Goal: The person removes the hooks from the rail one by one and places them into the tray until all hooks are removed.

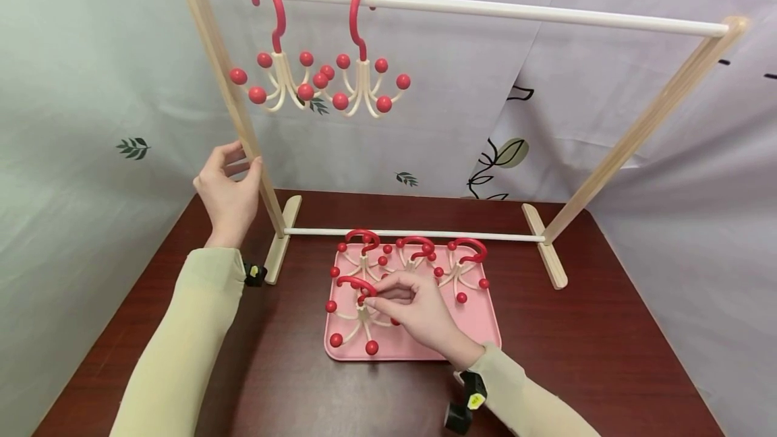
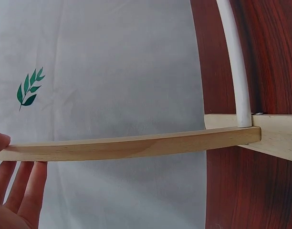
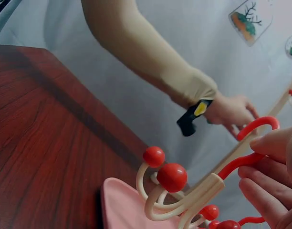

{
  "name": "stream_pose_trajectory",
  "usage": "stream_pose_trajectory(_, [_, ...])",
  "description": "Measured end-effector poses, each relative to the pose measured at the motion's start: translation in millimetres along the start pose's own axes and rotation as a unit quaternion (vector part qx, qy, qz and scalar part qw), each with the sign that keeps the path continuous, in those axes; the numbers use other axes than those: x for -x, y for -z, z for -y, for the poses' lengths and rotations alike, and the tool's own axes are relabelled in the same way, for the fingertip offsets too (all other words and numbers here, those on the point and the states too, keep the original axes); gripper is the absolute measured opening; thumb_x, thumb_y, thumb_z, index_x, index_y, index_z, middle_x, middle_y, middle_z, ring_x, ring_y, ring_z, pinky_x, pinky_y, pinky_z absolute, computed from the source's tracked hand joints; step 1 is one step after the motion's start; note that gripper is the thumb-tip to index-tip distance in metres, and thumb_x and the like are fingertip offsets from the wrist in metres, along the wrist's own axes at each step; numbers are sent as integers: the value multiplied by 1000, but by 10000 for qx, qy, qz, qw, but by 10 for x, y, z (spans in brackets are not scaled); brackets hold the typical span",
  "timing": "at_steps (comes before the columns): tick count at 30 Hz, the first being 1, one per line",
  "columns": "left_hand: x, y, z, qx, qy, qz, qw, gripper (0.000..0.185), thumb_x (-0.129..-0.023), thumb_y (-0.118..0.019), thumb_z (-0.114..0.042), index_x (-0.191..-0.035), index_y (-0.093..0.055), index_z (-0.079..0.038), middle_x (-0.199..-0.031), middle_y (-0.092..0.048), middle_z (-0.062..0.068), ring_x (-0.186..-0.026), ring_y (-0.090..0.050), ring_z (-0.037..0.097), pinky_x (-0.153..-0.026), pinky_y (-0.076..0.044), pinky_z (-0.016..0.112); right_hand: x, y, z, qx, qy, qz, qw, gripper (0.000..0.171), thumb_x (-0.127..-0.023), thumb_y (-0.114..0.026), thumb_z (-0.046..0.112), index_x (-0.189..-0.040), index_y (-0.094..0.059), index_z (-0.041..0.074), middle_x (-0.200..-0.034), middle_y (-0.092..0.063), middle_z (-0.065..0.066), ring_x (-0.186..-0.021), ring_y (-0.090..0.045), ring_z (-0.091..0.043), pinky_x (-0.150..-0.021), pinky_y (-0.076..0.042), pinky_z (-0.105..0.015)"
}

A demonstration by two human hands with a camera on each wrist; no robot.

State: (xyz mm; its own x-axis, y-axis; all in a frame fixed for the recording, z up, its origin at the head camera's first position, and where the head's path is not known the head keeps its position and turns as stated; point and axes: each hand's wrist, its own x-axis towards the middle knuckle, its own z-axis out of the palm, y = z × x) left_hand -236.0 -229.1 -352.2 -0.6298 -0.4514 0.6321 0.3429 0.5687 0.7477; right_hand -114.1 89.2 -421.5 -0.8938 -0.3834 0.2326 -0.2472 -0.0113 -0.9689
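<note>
My left hand (image 1: 229, 191) holds the left wooden post (image 2: 136, 145) of a rack, thumb on one side and fingers on the other. In my right hand (image 1: 419, 309), thumb and fingers pinch the red hook of a cream hanger (image 3: 184, 205) whose curved arms end in red balls. This hanger is over the front left of a pink tray (image 1: 473, 329); whether it touches the tray I cannot tell. Behind it on the tray stand three similar hangers, at the left (image 1: 364, 261), middle (image 1: 413, 263) and right (image 1: 458, 270), partly hidden by my right hand.
Two more hangers, one (image 1: 279, 76) further left than the other (image 1: 363, 83), hang from the rack's white top rod (image 1: 485, 7). A lower white rod (image 1: 485, 236) runs behind the tray. The right post (image 1: 643, 130) stands on a wooden foot (image 1: 546, 248). Patterned cloth (image 1: 425, 140) backs the dark table (image 1: 607, 356).
</note>
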Motion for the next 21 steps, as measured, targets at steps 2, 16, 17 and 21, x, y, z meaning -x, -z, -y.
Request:
stream_pose_trajectory(2, [-1,0,2,14,2,1,10000,28,-94,-73,-19,-121,-73,-15,-110,-74,0,-94,-72,17,-77,-60,24,-4,-22,-38,-16,-98,26,9999,18,-86,-81,2,-103,-75,-2,-97,-77,-11,-88,-75,-23,-67,-60,-26])
stream_pose_trajectory(16, [2,0,9,1,10,7,10000,27,-94,-73,-19,-121,-73,-14,-110,-74,0,-94,-72,17,-77,-60,23,-35,-72,-202,-380,-477,158,9980,24,-87,-80,0,-107,-71,-9,-99,-76,-11,-92,-75,-24,-80,-59,-51])
stream_pose_trajectory(17, [2,1,10,-9,14,7,10000,27,-94,-73,-19,-121,-73,-15,-110,-74,-1,-94,-72,17,-76,-59,21,-35,-69,-208,-370,-483,159,9980,24,-87,-80,0,-108,-71,-9,-99,-76,-11,-92,-75,-25,-80,-59,-50])
stream_pose_trajectory(21, [-1,0,16,-5,-7,-4,10000,27,-94,-73,-19,-121,-74,-14,-110,-74,-1,-94,-72,17,-76,-58,19,-39,-55,-233,-249,-453,129,9986,25,-87,-81,3,-108,-72,-8,-99,-76,-10,-93,-75,-25,-79,-61,-41])
